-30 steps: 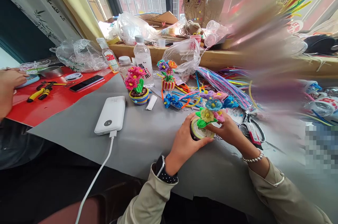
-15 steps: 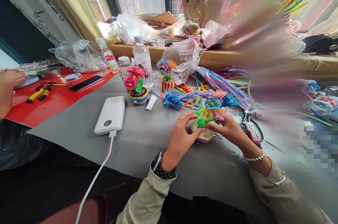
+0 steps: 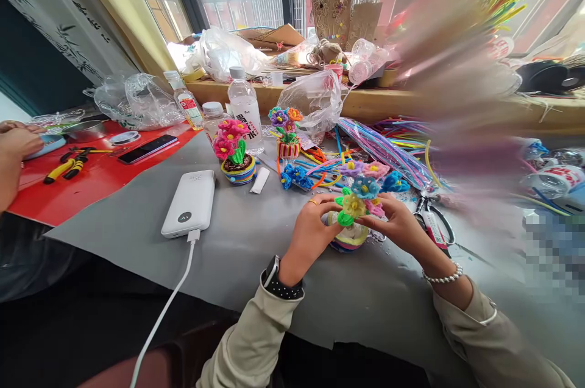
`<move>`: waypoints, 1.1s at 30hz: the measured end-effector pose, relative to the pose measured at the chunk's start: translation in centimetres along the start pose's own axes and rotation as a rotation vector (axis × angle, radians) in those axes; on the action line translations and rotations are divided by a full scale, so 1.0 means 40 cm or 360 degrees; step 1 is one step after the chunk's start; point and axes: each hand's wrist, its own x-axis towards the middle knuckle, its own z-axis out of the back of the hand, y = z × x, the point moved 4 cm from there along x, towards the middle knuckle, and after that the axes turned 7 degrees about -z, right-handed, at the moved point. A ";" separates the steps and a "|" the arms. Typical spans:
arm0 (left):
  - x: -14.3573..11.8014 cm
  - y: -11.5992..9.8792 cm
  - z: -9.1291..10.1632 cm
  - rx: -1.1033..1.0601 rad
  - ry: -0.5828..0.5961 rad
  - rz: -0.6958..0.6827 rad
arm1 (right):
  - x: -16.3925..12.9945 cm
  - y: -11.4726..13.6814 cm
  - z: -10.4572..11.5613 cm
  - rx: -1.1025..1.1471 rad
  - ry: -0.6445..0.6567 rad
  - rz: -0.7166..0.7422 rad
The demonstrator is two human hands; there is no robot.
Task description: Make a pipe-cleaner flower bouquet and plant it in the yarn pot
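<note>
Left hand [image 3: 311,239] and right hand [image 3: 401,223], each in a narrow grip, hold the fuzzy flower bunch [image 3: 364,187] from either side, just over the round pot [image 3: 349,248] on the grey worktop [image 3: 256,254], scissors [image 3: 436,231] beside the right wrist.

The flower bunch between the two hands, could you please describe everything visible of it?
The flower bunch has fuzzy blooms, like pipe cleaner, in yellow, blue, pink and purple, with bright green leaves on its left side. It is roughly upright over a round striped pot. The right hand holds it from the right; the left hand is close at the leaves, touch unclear. Its stems are hidden.
</note>
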 end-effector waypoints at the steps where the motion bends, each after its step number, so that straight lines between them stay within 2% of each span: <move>1: -0.001 0.000 0.000 0.0003 0.0003 0.0003 | 0.000 0.000 0.000 0.0006 -0.0004 0.0002; 10: 0.000 -0.006 -0.003 -0.0014 -0.0044 -0.0070 | -0.004 -0.006 -0.014 0.0036 -0.0043 -0.0018; 18: 0.001 0.000 -0.007 0.0036 -0.0060 -0.0003 | -0.005 0.004 -0.024 0.0213 0.0044 -0.0083; 24: -0.003 0.002 -0.013 -0.0005 -0.0083 0.0005 | -0.001 -0.013 -0.024 0.0229 -0.0006 -0.0104; 33: -0.001 0.001 -0.011 0.0022 -0.0054 -0.0004 | 0.000 -0.016 -0.028 0.0367 0.0062 -0.0081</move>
